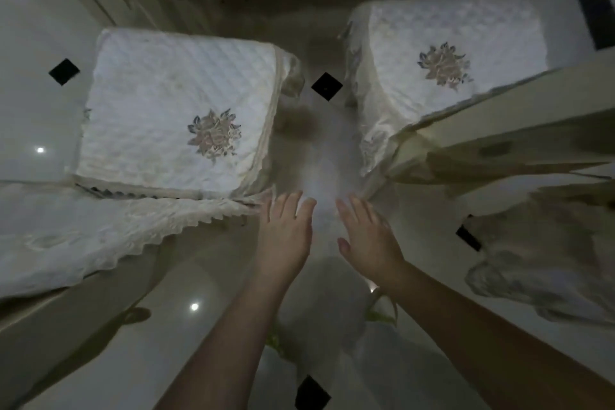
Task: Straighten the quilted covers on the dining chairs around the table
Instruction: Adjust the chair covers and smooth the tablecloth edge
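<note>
**Both hands reach out between two covered dining chairs**

A person's left hand (287,230) and right hand (367,236) stretch forward over the glossy pale tiled floor (33,27), each grip apart, fingers straight and holding nothing. The white quilted seat cover with an embroidered flower (173,110) lies ahead and to the left of the left hand, its near corner just beyond the fingertips (283,201). A second white quilted flowered cover (446,53) sits ahead and to the right of the right hand, its cream skirt hanging in folds down the near side. A scalloped lace-edged white cloth (83,243) spreads to the left of the left hand, probably on the bench. The step appears to be the reach toward a cover, neither yet touched. The next move likely calls for pinching a loose edge and drawing it square to the seat; which chair is meant cannot be told.
</note>
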Available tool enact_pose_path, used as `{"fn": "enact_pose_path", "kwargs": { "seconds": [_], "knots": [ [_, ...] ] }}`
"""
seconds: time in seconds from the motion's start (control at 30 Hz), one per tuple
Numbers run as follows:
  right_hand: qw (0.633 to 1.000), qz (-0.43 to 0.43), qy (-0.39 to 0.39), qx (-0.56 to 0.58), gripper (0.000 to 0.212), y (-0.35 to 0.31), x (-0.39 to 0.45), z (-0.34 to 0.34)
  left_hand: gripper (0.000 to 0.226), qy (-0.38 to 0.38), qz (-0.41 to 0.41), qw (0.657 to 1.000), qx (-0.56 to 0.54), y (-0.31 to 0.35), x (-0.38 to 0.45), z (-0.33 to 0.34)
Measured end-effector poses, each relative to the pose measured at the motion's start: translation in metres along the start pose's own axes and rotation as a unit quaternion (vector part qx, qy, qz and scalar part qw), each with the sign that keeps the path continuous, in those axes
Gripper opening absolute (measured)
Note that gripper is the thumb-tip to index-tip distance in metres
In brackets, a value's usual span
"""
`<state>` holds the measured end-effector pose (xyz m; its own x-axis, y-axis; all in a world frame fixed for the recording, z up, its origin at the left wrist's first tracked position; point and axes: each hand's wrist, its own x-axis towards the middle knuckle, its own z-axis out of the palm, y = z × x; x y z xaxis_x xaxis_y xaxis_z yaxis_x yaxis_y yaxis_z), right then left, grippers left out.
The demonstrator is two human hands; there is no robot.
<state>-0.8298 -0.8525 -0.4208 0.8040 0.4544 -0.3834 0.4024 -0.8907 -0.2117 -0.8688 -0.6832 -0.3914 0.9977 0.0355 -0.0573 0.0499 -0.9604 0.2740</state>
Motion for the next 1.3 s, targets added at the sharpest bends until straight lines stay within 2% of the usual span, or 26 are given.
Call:
{"fn": "enact_pose_path", "kwargs": {
  "seconds": [0.2,0.4,0.5,0.6,0.67,0.73,0.8,0.9,0.93,1.0,1.13,1.3],
  "knots": [
    [0.999,0.010,-0.045,-0.009,0.083,0.013,0.064,0.118,0.039,-0.053,0.003,0.998,-0.027,-0.040,0.007,0.113],
    [0.993,0.029,-0.097,-0.057,0.087,0.035,0.123,0.226,0.047,-0.064,0.042,0.997,0.005,-0.072,0.014,0.217],
    [0.983,0.032,-0.105,-0.150,0.077,0.048,0.147,0.273,0.050,-0.070,0.056,0.995,0.032,-0.089,0.017,0.252],
    [0.974,0.041,-0.139,-0.172,0.078,0.061,0.169,0.309,0.050,-0.068,0.063,0.995,0.047,-0.098,0.019,0.278],
    [0.975,0.013,-0.102,-0.199,0.078,0.068,0.178,0.330,0.053,-0.067,0.064,0.994,0.052,-0.104,0.023,0.293],
    [0.972,0.001,-0.111,-0.209,0.079,0.076,0.187,0.353,0.053,-0.065,0.060,0.994,0.056,-0.109,0.026,0.305],
    [0.974,0.000,-0.109,-0.199,0.076,0.083,0.194,0.354,0.053,-0.082,0.058,0.993,0.059,-0.115,0.024,0.311],
    [0.967,-0.020,-0.131,-0.216,0.049,0.088,0.192,0.341,0.053,-0.098,0.054,0.991,0.071,-0.118,0.019,0.315],
    [0.969,-0.039,-0.125,-0.210,0.040,0.091,0.191,0.342,0.053,-0.100,0.048,0.991,0.070,-0.114,0.017,0.315],
    [0.978,-0.025,-0.099,-0.182,0.028,0.091,0.184,0.335,0.054,-0.095,0.034,0.993,0.065,-0.105,0.012,0.309],
    [0.994,-0.009,-0.038,-0.107,0.028,0.082,0.158,0.301,0.051,-0.080,0.016,0.995,0.059,-0.087,-0.001,0.282],
    [1.000,-0.009,-0.004,-0.008,0.035,0.060,0.117,0.228,0.044,-0.078,0.005,0.994,0.077,-0.059,-0.012,0.219]
  ]
}}
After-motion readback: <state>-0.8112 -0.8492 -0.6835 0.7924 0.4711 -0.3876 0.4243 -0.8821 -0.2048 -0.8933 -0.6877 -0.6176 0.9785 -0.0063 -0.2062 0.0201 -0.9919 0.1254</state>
